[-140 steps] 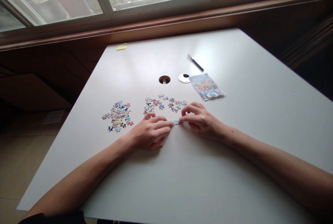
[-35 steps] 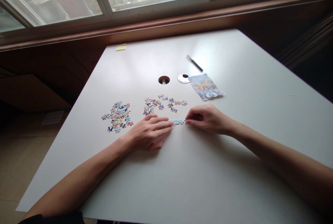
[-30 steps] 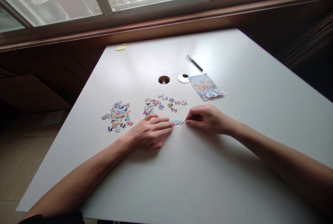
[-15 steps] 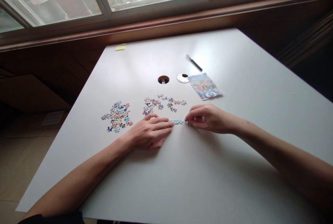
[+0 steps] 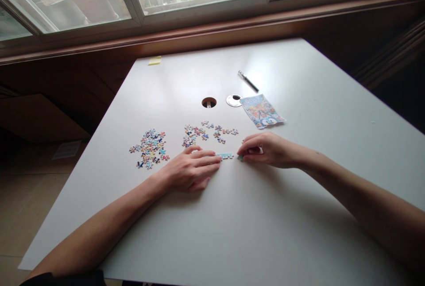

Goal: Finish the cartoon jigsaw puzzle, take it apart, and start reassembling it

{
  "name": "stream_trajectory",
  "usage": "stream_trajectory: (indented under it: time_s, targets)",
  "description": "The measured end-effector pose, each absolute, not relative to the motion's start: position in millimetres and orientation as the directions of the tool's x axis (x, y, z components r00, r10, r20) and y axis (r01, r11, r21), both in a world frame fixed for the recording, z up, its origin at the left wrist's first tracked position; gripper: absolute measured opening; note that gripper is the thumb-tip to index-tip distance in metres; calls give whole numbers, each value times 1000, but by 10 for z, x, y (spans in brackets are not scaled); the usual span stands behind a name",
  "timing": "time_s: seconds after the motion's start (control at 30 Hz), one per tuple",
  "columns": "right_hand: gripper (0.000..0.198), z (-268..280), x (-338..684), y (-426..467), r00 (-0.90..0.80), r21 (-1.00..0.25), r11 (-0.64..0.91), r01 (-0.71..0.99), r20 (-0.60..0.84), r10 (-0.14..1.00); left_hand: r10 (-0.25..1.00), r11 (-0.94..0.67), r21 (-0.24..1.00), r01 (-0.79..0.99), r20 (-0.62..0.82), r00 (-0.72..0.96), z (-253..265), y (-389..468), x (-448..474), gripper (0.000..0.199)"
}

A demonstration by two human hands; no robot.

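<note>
far left on the white table: a loose pile of puzzle pieces, bunched well apart from the hands, likely stock parked out of the working spot. left hand lies palm down next, fingers stretched out, pinching nothing visible, tips over the left end of a short pale-blue strip of joined pieces; reads as pinning it so it won't slide. thumb hidden. just beyond that hand, a second scatter of pieces, spread thinner, probably so single shapes can be picked out. strip sits between the hands, flat on the table. right hand has thumb and index closed on one small piece, tilted, just beside the strip's right end, apart from it; edge grip presumably allows turning it. picture sheet lies face up past the right hand, seemingly in easy sight for reference.

writing, left to right: paper on the floor, too dim to read. yellow note at the far table corner, no text legible. pen, no brand readable. picture sheet has pale title lettering along its top, too small to make out.
</note>
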State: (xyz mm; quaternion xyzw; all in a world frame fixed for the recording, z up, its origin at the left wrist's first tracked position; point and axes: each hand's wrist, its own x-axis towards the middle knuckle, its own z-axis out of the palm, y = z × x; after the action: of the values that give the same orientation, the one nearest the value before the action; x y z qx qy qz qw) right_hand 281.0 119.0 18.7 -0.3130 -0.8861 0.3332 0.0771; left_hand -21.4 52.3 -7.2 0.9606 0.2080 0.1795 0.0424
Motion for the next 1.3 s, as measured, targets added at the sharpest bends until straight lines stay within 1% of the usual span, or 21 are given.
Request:
stream_trajectory:
  time_s: [0.13,0.23,0.53,0.73,0.93,1.3]
  targets:
    - [19,213,2807,1194,-804,-651,579,491,-82,589,403,-915,151,373,356,843,-69,523,-206,43]
    - [17,212,2812,1203,-810,-644,591,485,-77,581,400,-916,142,375,362,842,-74,522,-203,46]
    - [13,93,2834,1212,-797,-606,635,480,1,604,399,-916,113,385,342,850,-73,518,-198,49]
    - [10,47,2780,1179,-752,-592,623,511,43,658,394,-918,113,380,365,844,-94,523,-203,49]
    - [10,6,2749,1143,-757,-609,643,464,105,645,400,-916,121,383,357,844,-97,526,-202,48]
    - [10,-17,2746,1137,-736,-633,611,475,95,671,415,-910,138,392,339,844,-79,516,-195,47]
